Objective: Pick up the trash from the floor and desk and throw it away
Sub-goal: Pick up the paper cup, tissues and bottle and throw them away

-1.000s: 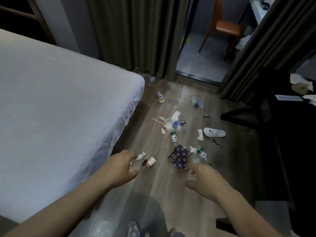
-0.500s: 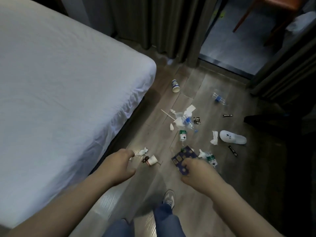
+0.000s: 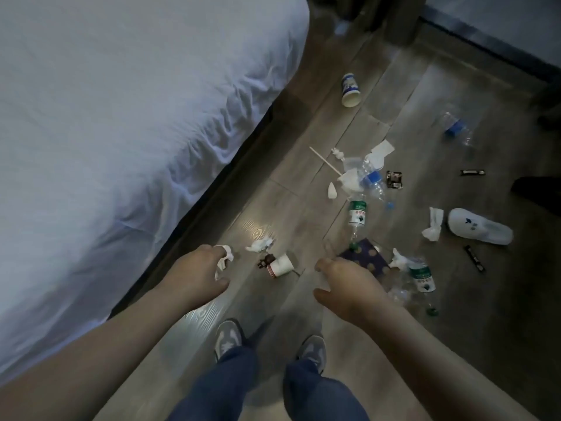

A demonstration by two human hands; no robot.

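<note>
Trash lies across the wooden floor: a small red-and-white paper cup (image 3: 282,264), a crumpled tissue (image 3: 259,244), a blue dotted box (image 3: 364,258), two green-label bottles (image 3: 356,212) (image 3: 420,276), a blue-label bottle (image 3: 372,177) and a paper cup (image 3: 350,89) farther off. My left hand (image 3: 197,275) reaches out left of the small cup and pinches a bunched white edge of thin plastic (image 3: 223,259). Partly covering the blue box, my right hand (image 3: 346,284) pinches a faint clear film that looks like the same bag. The desk is out of view.
A white-sheeted bed (image 3: 136,117) fills the left side, its edge running beside the trash. A white slipper (image 3: 479,229), another tissue (image 3: 434,224), dark sachets (image 3: 472,172) and a clear bottle (image 3: 455,127) lie to the right. My shoes (image 3: 227,338) stand just behind the hands.
The view has tilted down and come closer to the trash, and my legs and shoes have come into view. Both hands stay held out in the same pinch.
</note>
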